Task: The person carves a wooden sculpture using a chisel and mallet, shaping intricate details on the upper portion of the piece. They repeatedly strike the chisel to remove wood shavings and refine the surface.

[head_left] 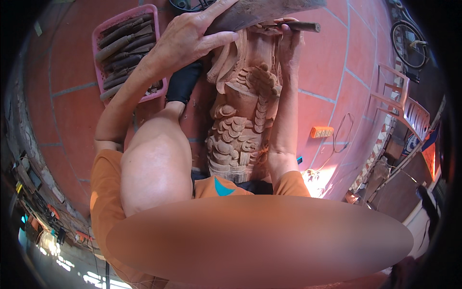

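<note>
A carved reddish-brown wooden figure (240, 101) with scale-like and curled relief lies lengthwise between my legs. My left hand (192, 33) is closed around the near end of a thick, club-like wooden mallet (269, 12), its thumb along the lower edge. This mallet spans the top of the view above the carving. Near the carving's far end, my right hand (291, 45) grips a chisel (306, 26); its dark handle points right and its thin shaft runs left. The chisel's tip is hard to make out against the wood.
A pink plastic basket (96, 58) full of wooden-handled chisels (122, 45) stands left of my leg on red floor tiles (72, 115). To the right lie an orange power strip (321, 132) and its cord. Beyond are a plastic chair (406, 106) and a bicycle wheel (409, 43).
</note>
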Demonstrator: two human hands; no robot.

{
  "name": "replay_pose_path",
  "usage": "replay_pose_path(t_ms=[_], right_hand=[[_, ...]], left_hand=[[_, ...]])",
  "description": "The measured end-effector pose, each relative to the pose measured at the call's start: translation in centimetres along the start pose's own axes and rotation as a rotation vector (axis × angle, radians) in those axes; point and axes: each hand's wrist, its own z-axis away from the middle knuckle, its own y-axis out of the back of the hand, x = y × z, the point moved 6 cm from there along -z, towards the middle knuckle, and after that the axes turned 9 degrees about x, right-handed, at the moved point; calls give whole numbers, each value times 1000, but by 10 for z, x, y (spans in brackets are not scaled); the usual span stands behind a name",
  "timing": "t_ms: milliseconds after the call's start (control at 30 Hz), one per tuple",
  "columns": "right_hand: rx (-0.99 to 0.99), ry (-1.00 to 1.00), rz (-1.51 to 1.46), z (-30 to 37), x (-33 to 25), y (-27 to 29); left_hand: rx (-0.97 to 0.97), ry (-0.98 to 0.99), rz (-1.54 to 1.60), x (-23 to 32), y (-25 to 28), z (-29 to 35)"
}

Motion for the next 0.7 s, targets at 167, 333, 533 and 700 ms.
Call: replay_pose_path(t_ms=[167, 333, 533, 700], right_hand=[[-76, -11, 37, -7, -6, -1], [-90, 4, 156, -7, -7, 1], [-127, 100, 265, -6, 1, -1], [-67, 162, 246, -7, 1, -2]], left_hand=[[9, -33, 57, 8, 3, 0], [104, -161, 131, 20, 1, -3], [-149, 43, -151, 11, -11, -5], [39, -176, 18, 27, -4, -6]])
